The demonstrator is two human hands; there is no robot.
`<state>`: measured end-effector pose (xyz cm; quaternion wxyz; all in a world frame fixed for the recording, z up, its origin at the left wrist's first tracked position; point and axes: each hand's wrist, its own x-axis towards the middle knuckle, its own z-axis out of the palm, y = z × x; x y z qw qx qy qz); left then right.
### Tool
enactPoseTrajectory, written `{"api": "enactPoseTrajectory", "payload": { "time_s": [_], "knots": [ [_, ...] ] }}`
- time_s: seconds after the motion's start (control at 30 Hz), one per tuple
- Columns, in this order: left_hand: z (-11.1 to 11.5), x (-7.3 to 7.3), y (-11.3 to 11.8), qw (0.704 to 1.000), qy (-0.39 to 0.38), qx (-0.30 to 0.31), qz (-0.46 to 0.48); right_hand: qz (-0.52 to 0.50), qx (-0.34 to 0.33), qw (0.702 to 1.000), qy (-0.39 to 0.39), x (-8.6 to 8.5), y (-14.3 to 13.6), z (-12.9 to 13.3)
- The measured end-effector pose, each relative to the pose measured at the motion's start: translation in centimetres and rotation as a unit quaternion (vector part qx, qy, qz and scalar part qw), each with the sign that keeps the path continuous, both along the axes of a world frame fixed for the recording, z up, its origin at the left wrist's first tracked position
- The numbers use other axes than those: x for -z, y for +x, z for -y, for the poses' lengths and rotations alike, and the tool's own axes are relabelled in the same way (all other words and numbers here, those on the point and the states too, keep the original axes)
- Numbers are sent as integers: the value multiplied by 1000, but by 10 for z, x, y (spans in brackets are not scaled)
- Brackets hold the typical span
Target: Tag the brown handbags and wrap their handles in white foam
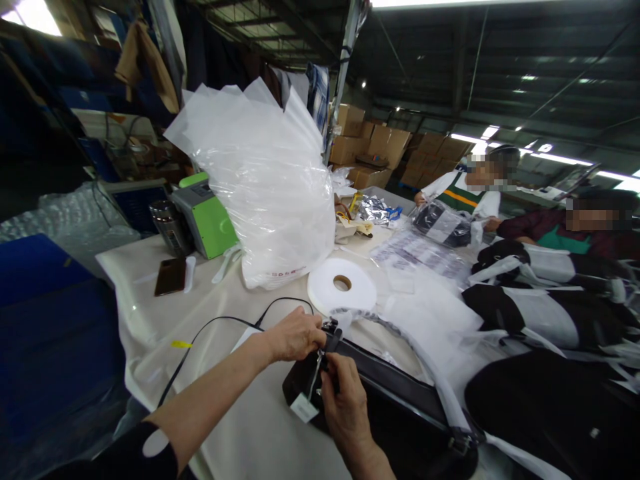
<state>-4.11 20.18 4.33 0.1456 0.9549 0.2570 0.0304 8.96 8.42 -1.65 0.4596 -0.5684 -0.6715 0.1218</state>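
A black handbag (pixel 395 400) lies on the table in front of me, its long handle (pixel 425 350) wrapped in whitish protective material. My left hand (pixel 299 333) is closed, fingertips pinching the bag's strap end beside a dark metal fitting (pixel 330 325). Just below and to the right, my right hand (pixel 345 393) has its fingers curled and pressed against the same end of the bag; what exactly lies between them is partly hidden. A small pale tag (pixel 303 408) hangs from this end on a light strip.
A white tape roll (pixel 363 293) lies beyond the bag, before a tall stack of plastic bags (pixel 280 193). To the left are a phone (pixel 170 277), a flask (pixel 171 228) and a green machine (pixel 213 223). Wrapped black bags (pixel 545 313) fill the right; two people work behind them.
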Motion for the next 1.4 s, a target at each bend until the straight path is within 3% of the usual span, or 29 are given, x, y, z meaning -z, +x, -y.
{"api": "enactPoseTrajectory", "payload": {
  "time_s": [0.17,0.27,0.4,0.57,0.63,0.7,0.8,0.87,0.93,1.03,1.2,1.27,1.4],
  "knots": [
    [4,3,2,999,37,14,1,8,1,1000,9,-1,0,0],
    [10,3,-2,999,46,-7,17,6,1,1000,9,-3,1,-1],
    [19,7,-19,991,52,-104,59,-7,4,1000,8,-7,1,-2],
    [45,19,-36,956,25,-259,140,-59,17,998,16,-14,-8,1],
    [59,22,-37,943,7,-287,166,-124,23,991,-34,-17,-16,5],
    [73,24,-36,929,-32,-312,196,-232,35,960,-150,-20,-26,8],
    [89,26,-32,895,-134,-351,239,-425,54,846,-317,-24,-38,11],
    [96,27,-30,872,-199,-368,254,-518,65,776,-353,-26,-42,10],
    [99,28,-28,855,-243,-377,262,-569,73,734,-362,-28,-43,8],
    [101,29,-26,848,-258,-379,267,-595,80,714,-361,-29,-42,4],
    [101,33,-24,839,-265,-384,280,-595,95,718,-349,-27,-41,1],
    [100,36,-22,806,-323,-396,298,-593,95,718,-352,-26,-41,1],
    [97,41,-18,708,-451,-414,352,-594,98,718,-350,-26,-39,3]
  ]
}}
